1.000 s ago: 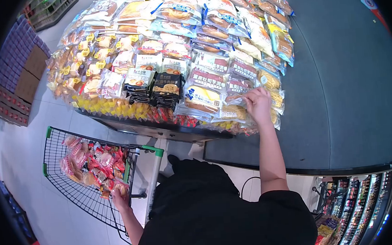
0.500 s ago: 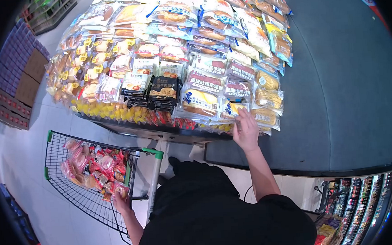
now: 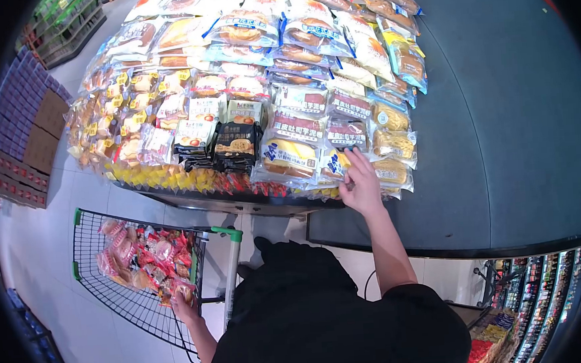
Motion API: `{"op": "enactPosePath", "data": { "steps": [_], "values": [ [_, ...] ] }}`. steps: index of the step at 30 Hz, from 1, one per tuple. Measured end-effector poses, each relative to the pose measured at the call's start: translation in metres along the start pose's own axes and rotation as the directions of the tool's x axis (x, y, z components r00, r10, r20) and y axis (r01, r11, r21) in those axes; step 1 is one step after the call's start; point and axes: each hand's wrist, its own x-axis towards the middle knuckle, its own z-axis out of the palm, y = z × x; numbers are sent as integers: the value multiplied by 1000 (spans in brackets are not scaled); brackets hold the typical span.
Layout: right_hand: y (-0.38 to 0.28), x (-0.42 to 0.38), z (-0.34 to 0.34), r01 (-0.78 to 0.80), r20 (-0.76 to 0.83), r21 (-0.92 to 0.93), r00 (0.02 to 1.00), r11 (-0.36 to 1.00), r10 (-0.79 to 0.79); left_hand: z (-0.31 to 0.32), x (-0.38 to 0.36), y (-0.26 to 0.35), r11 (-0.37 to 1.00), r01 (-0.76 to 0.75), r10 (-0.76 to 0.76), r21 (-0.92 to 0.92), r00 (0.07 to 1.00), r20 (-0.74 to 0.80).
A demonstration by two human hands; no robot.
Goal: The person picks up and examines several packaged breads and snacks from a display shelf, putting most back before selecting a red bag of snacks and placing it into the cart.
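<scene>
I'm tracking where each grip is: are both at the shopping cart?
No, the left grip is at the shopping cart, but the right grip is at the packaged bread.

Taking the person's torso (image 3: 332, 325) as the clock's centre, the right hand (image 3: 363, 187) is at one o'clock, fingers extended against a yellow-and-blue packet (image 3: 334, 163) on the front edge of a heap of wrapped breads (image 3: 244, 26) at twelve. At nine, the left hand (image 3: 184, 310) grasps a wrapped item (image 3: 185, 294) in a wire cart (image 3: 111, 293), beside red packets (image 3: 175, 255). A grey surface (image 3: 500, 135) spreads at two
</scene>
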Motion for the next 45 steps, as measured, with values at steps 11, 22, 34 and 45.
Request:
{"op": "enactPosePath", "data": {
  "steps": [11,22,34,45],
  "values": [
    [36,66,5,-367,724,207,681,907,110,5,-7,5,999,-8,9,40,1000,-16],
    [22,70,-6,40,634,103,767,994,-97,10,-16,6,998,-44,46,32,998,-43],
    [-26,53,-19,-78,495,-79,862,994,107,12,-17,8,999,-52,52,-1,997,-59],
    [-27,3,19,155,348,-162,933,975,-90,13,-15,8,996,-73,76,41,995,-71]
  ]
}}
